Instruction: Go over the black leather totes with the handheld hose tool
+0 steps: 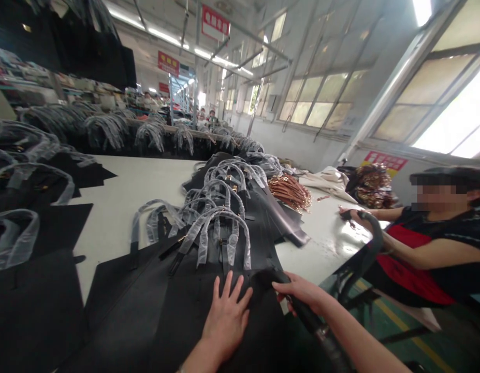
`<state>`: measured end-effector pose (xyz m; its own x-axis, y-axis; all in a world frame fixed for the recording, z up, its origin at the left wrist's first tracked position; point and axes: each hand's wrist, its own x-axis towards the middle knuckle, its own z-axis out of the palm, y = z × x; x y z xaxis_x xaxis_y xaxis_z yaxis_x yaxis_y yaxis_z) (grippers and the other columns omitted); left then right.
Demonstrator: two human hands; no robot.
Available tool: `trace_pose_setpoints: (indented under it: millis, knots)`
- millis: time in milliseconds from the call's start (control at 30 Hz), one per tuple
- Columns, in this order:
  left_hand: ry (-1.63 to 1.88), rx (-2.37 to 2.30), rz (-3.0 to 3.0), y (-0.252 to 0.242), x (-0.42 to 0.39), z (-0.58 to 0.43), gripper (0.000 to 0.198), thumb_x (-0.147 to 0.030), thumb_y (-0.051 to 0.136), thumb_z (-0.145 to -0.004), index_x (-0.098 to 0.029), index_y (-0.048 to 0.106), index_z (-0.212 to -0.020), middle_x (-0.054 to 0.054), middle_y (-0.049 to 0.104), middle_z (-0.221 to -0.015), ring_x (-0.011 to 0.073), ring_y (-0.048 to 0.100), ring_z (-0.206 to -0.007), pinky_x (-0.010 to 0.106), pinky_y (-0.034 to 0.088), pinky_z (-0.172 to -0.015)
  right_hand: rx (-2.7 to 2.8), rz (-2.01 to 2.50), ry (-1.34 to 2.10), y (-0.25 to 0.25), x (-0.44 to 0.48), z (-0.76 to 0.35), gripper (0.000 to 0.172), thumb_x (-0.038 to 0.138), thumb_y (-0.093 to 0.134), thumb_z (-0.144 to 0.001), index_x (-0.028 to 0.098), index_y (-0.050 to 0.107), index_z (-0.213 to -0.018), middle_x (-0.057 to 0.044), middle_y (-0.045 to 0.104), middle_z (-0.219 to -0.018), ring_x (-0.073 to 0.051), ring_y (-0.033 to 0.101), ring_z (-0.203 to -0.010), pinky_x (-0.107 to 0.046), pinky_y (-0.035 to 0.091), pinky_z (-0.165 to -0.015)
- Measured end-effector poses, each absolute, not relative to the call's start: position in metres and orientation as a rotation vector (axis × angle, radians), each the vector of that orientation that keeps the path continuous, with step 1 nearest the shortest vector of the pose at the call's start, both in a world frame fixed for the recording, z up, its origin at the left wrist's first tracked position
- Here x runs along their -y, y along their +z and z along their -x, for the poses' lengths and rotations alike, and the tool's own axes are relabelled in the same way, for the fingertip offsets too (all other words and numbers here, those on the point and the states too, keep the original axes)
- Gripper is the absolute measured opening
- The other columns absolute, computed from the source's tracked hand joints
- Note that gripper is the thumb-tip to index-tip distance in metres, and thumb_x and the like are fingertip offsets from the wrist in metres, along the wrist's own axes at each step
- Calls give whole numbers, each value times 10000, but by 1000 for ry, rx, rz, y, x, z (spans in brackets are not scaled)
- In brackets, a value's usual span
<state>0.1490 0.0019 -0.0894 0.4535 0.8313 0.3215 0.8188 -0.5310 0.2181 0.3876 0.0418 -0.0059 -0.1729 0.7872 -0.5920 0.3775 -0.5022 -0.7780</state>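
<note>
My left hand [226,316] lies flat with spread fingers on a black leather-like bag panel [181,311]. My right hand [304,291] is wrapped round a black handheld tool [307,315] with a thick hose trailing toward the lower right. The tool's dark head reaches over the panel's right side, just right of my left fingers; whether it touches the panel I cannot tell. Beyond my fingertips, plastic-wrapped bag handles [220,223] stand up from a stack of black panels, with small gold-coloured fittings among them.
More black panels with wrapped handles [30,181] lie at left on the white table [111,199]. A bundle of brown straps [289,192] is at the back right. A co-worker [430,248] sits at right, a dark hose near their hands. Black bags [80,46] hang at upper left.
</note>
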Motion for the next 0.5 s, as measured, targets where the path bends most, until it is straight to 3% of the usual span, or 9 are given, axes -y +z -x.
trace_pose_setpoints:
  millis: [200,500]
  knots:
    - [626,-1481,-2663,-92,-5,-148,557,-238,510,-857,-356,430,-1396,46,359,-1522,394,203,-1422,697,192,-1093,1283,1771,1757,-7,-44,-394,441,485,687,-753,205,507,-1041,11,635,-664,-81,505,-377,-193,416,-368]
    - [647,-1523,-2684,-95,-3,-149,583,-206,507,-853,-374,415,-1403,18,351,-1527,372,178,-1433,680,166,-1105,1210,1799,1505,-1,-57,-399,402,505,640,-795,234,449,-1023,46,586,-699,-66,497,-412,-182,405,-375]
